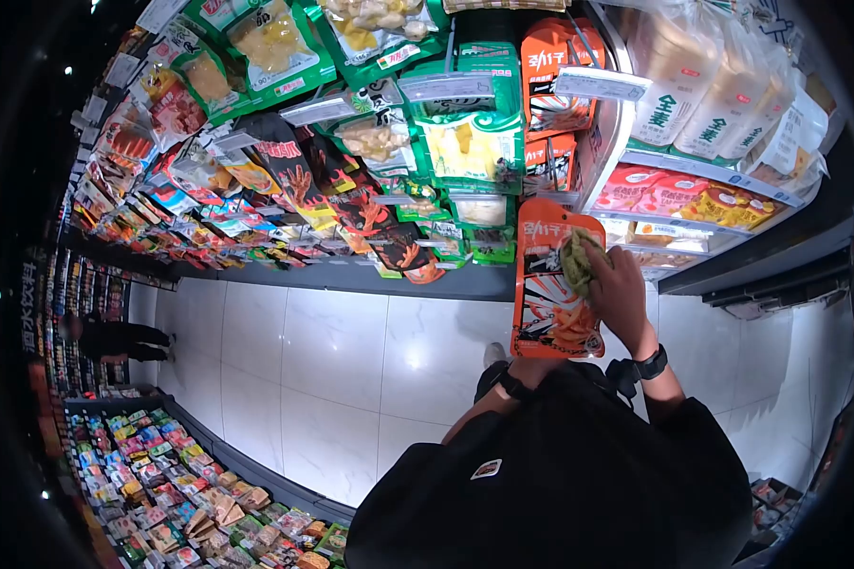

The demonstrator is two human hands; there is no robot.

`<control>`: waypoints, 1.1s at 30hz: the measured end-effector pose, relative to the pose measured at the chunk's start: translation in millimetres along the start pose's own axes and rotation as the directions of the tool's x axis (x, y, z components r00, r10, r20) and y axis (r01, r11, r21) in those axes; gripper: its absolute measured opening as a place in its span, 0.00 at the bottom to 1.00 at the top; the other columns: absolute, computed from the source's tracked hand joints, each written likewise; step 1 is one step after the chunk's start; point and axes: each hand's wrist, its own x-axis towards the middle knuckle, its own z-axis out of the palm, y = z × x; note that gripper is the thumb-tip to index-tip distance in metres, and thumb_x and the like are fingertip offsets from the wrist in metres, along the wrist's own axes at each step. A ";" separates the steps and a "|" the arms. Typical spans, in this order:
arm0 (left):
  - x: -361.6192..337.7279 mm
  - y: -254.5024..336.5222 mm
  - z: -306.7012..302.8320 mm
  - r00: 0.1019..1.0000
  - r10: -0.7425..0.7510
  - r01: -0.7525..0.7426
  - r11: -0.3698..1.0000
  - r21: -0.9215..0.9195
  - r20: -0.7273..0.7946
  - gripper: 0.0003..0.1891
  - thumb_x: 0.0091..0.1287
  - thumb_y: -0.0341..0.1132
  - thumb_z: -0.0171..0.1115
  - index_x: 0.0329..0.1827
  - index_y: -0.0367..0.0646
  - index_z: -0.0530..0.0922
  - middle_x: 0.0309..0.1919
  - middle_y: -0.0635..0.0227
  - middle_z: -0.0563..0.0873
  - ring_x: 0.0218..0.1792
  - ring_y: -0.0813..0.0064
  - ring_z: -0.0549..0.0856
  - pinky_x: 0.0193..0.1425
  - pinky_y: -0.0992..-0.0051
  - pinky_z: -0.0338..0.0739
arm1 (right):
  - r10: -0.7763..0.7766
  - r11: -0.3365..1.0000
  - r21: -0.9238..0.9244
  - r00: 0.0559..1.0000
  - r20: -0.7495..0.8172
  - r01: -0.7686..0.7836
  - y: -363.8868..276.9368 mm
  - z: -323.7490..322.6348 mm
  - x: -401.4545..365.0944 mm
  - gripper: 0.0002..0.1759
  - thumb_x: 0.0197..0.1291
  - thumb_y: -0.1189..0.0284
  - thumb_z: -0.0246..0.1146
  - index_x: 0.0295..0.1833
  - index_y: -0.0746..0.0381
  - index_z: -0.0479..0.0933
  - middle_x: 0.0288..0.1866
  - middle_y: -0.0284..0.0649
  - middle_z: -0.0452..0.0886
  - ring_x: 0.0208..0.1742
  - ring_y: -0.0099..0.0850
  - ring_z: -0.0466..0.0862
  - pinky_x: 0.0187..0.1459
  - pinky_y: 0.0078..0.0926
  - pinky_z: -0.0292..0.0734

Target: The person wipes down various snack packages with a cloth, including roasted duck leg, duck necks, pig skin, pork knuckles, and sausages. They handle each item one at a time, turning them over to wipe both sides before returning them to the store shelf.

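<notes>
An orange snack packet (531,284) with a food picture and Chinese print is held upright in front of me, just below the hanging racks. My left hand (538,368) supports it from below and behind, and most of its fingers are hidden by the packet. Bunched in my right hand (621,292) is a green cloth (577,261), pressed against the packet's upper right front. My right fingers are closed around the cloth. Matching orange packets (562,81) hang on the rack directly above.
Green snack bags (470,147) and dark packets (294,171) hang on hooks along the rack. Bagged bread (674,90) stands on a shelf at right. A sloping bin of small packs (190,484) is at lower left. A person (123,339) in dark clothes stands far left.
</notes>
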 end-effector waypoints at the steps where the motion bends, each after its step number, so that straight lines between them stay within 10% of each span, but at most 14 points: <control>1: 0.9 0.4 0.2 1.000 0.001 -0.001 1.000 -0.002 0.000 0.40 0.79 0.60 0.50 0.86 0.49 0.50 0.83 0.63 0.62 0.82 0.63 0.61 0.87 0.58 0.53 | -0.062 0.998 0.016 0.998 -0.015 0.063 -6.5 0.9 -4.7 0.36 0.52 0.77 0.64 0.71 0.56 0.76 0.45 0.47 0.74 0.47 0.46 0.76 0.49 0.43 0.75; 9: 9.5 8.5 0.0 1.000 0.022 -0.022 1.000 0.018 0.007 0.40 0.79 0.59 0.50 0.86 0.49 0.50 0.82 0.63 0.62 0.82 0.63 0.62 0.87 0.59 0.54 | -0.231 0.967 0.144 0.962 0.142 0.211 -29.1 -13.2 -32.0 0.41 0.46 0.77 0.66 0.72 0.58 0.76 0.46 0.43 0.76 0.46 0.46 0.77 0.49 0.43 0.76; 13: 14.9 5.1 -1.1 1.000 0.022 -0.022 0.999 0.030 0.006 0.39 0.79 0.58 0.50 0.86 0.49 0.50 0.82 0.63 0.62 0.81 0.63 0.62 0.86 0.59 0.54 | -0.186 0.979 -0.091 0.981 -0.046 0.181 -3.5 -4.4 -6.1 0.40 0.46 0.76 0.67 0.71 0.53 0.77 0.44 0.40 0.75 0.47 0.41 0.77 0.49 0.40 0.76; 21: 26.9 11.2 -4.4 1.000 -0.005 0.004 0.992 0.123 0.005 0.39 0.80 0.57 0.51 0.86 0.49 0.50 0.82 0.64 0.62 0.81 0.63 0.63 0.86 0.59 0.55 | -0.334 0.919 0.280 0.926 0.175 0.278 -14.7 -1.5 -34.1 0.40 0.52 0.74 0.66 0.75 0.56 0.72 0.54 0.46 0.79 0.51 0.47 0.82 0.53 0.42 0.80; 22: 25.4 13.9 -5.2 1.000 -0.004 0.004 0.992 0.125 0.003 0.39 0.80 0.57 0.51 0.86 0.49 0.50 0.82 0.64 0.62 0.81 0.63 0.63 0.86 0.59 0.55 | -0.222 0.918 0.386 0.924 0.313 0.090 -10.5 -5.6 -30.0 0.38 0.54 0.74 0.64 0.75 0.58 0.72 0.55 0.49 0.80 0.52 0.50 0.82 0.57 0.43 0.79; 25: 20.1 27.3 -4.4 0.893 0.135 0.138 0.824 -0.549 0.428 0.34 0.83 0.51 0.46 0.87 0.52 0.50 0.80 0.62 0.65 0.78 0.63 0.69 0.82 0.61 0.64 | -0.078 0.757 0.637 0.948 0.310 -0.146 6.8 0.6 -20.7 0.30 0.64 0.68 0.61 0.71 0.64 0.73 0.54 0.50 0.82 0.50 0.45 0.84 0.54 0.38 0.80; 26: 15.3 28.7 0.2 0.991 -0.040 0.025 0.992 -0.121 -0.126 0.37 0.79 0.52 0.54 0.86 0.52 0.53 0.80 0.61 0.65 0.76 0.61 0.72 0.80 0.59 0.66 | 0.027 0.619 0.709 0.911 0.411 -0.338 10.4 0.8 -18.6 0.28 0.67 0.64 0.62 0.69 0.65 0.75 0.51 0.48 0.83 0.49 0.40 0.84 0.54 0.37 0.80; 27: 28.6 22.3 14.4 0.943 0.216 -0.172 0.968 0.184 -0.253 0.41 0.74 0.54 0.64 0.84 0.52 0.56 0.69 0.58 0.77 0.67 0.60 0.81 0.73 0.59 0.74 | 0.107 0.443 0.737 0.847 0.521 -0.510 13.4 1.3 -17.1 0.27 0.69 0.61 0.63 0.66 0.67 0.76 0.47 0.45 0.84 0.48 0.35 0.84 0.54 0.35 0.80; 30: 27.4 34.6 13.8 0.952 0.178 -0.033 0.868 0.495 -0.249 0.48 0.67 0.48 0.75 0.85 0.48 0.55 0.79 0.58 0.62 0.77 0.58 0.68 0.79 0.57 0.66 | 0.155 0.456 0.658 0.782 0.604 -0.599 11.9 -9.7 -10.4 0.26 0.71 0.55 0.65 0.61 0.67 0.78 0.42 0.39 0.85 0.43 0.23 0.83 0.49 0.28 0.80; 32: 27.6 32.4 5.2 0.865 0.482 -0.030 0.327 0.945 -0.140 0.49 0.65 0.37 0.77 0.84 0.48 0.54 0.76 0.55 0.67 0.75 0.58 0.71 0.75 0.59 0.71 | 0.207 0.450 0.563 0.694 0.690 -0.693 13.8 -10.3 -10.3 0.25 0.71 0.57 0.65 0.60 0.66 0.79 0.41 0.38 0.85 0.41 0.21 0.83 0.47 0.25 0.80; 33: 24.8 34.6 7.4 0.863 0.484 -0.026 0.329 0.944 -0.145 0.49 0.65 0.37 0.77 0.84 0.48 0.54 0.76 0.55 0.67 0.75 0.58 0.71 0.75 0.59 0.71 | 0.192 0.414 0.574 0.684 0.704 -0.707 21.3 -1.2 -15.4 0.23 0.71 0.59 0.66 0.60 0.67 0.80 0.42 0.37 0.86 0.41 0.21 0.83 0.46 0.24 0.80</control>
